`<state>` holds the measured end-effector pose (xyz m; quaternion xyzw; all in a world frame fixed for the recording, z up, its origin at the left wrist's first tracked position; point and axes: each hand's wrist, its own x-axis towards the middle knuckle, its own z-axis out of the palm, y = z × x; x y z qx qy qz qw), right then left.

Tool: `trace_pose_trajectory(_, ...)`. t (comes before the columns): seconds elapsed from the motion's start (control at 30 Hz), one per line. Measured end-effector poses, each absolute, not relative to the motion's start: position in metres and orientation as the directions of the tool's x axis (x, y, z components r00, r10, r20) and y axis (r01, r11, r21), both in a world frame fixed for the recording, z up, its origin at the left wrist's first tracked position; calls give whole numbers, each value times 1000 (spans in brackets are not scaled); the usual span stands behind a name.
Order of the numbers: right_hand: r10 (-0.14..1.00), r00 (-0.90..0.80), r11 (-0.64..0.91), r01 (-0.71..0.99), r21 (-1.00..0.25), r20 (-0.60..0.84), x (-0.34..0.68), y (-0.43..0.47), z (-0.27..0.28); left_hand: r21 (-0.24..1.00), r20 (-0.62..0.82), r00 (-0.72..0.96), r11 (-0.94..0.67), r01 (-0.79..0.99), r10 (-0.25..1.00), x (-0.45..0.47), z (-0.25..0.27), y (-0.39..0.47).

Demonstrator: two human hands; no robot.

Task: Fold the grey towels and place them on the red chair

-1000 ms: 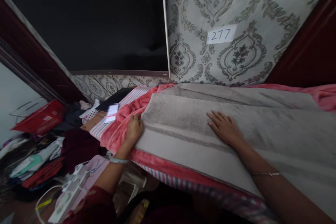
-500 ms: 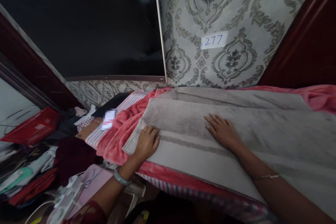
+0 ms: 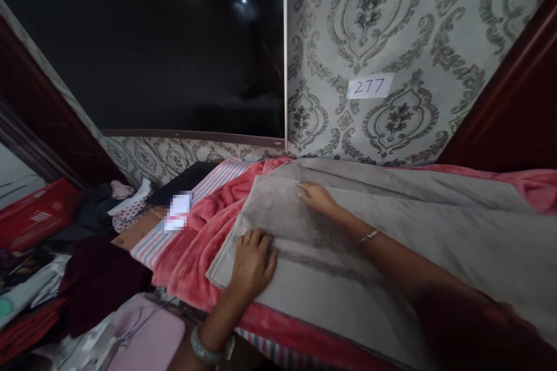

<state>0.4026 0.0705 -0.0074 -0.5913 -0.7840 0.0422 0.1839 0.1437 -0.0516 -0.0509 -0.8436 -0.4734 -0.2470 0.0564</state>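
Note:
A grey plush blanket (image 3: 331, 295), folded over in layers, lies on a pink plush blanket (image 3: 198, 249). My left hand (image 3: 256, 264) rests palm down on the grey blanket near its left end, fingers loosely spread and bent a little. Further back, my right hand (image 3: 318, 198) touches the upper folded layer, its fingertips pointing left with the fingers stretched out. No cloth shows gripped in either hand. A ridge in the fabric runs to the right of my left hand.
Under the blankets is a striped cloth (image 3: 145, 246). A large television (image 3: 191, 52) hangs above, beside a paper marked 277 (image 3: 369, 87) on patterned wallpaper. At the left are piled clothes (image 3: 102, 284), a red box (image 3: 39, 211) and a pink stool-like surface (image 3: 150, 330).
My right hand has slid left and back across the grey blanket, towards its left end. My left hand stays on about the same spot of the cloth. The view has shifted slightly.

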Motion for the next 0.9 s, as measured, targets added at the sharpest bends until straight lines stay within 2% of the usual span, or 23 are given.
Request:
trace_pose_trajectory(0.4, 962, -168, 223, 938, -264, 216, 334, 155, -3, 196, 464, 380, -511, 837, 800, 144, -55, -53)
trace_pose_trajectory(0.57, 975, -107, 155, 954, -256, 194, 332, 168, -14, 172, 476, 325, -449, 877, 817, 144, -65, -51)
trace_pose_trajectory(0.9, 979, -192, 203, 944, -258, 69, 366, 166, 0, 162, 453, 327, -437, 885, 830, 142, -71, -46)
